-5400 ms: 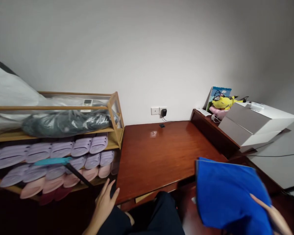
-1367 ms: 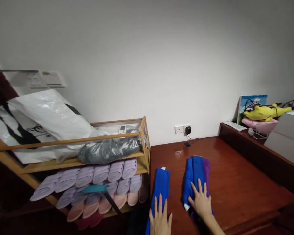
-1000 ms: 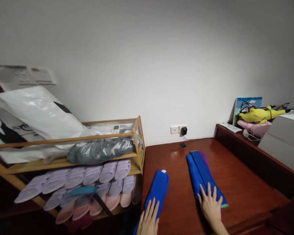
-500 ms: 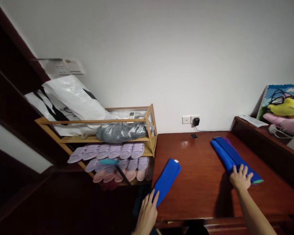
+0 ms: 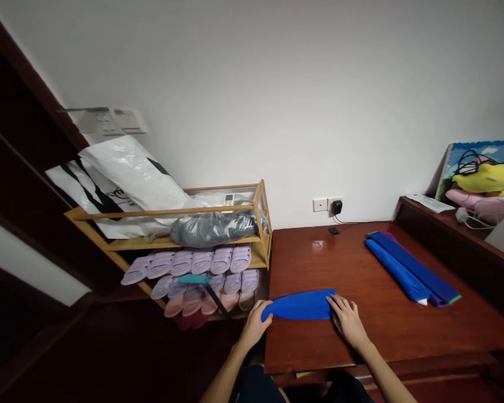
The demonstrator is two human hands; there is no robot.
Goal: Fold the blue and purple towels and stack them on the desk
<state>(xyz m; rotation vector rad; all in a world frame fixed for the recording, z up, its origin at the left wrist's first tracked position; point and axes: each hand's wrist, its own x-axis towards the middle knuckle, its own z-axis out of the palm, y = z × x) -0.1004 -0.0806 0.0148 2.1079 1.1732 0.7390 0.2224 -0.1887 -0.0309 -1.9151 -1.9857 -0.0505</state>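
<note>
A folded blue cloth lies crosswise near the front left of the reddish-brown table. Its left end is pinched in my left hand, at the table's left edge. At the other end, my right hand has its fingers on the cloth's right edge, with the thumb hidden below. Further right on the table are more long folded cloths, a bright blue one beside a darker blue one with a green-edged end; neither hand touches them.
Left of the table stands a wooden rack with slippers, a white bag and a grey plastic-wrapped bundle. A black plug sits in the wall. A raised ledge on the right carries a yellow plush toy.
My right hand has left the cloths on the right and moved left to the single blue cloth. That cloth has turned from slanting to crosswise, with my left hand still at its end.
</note>
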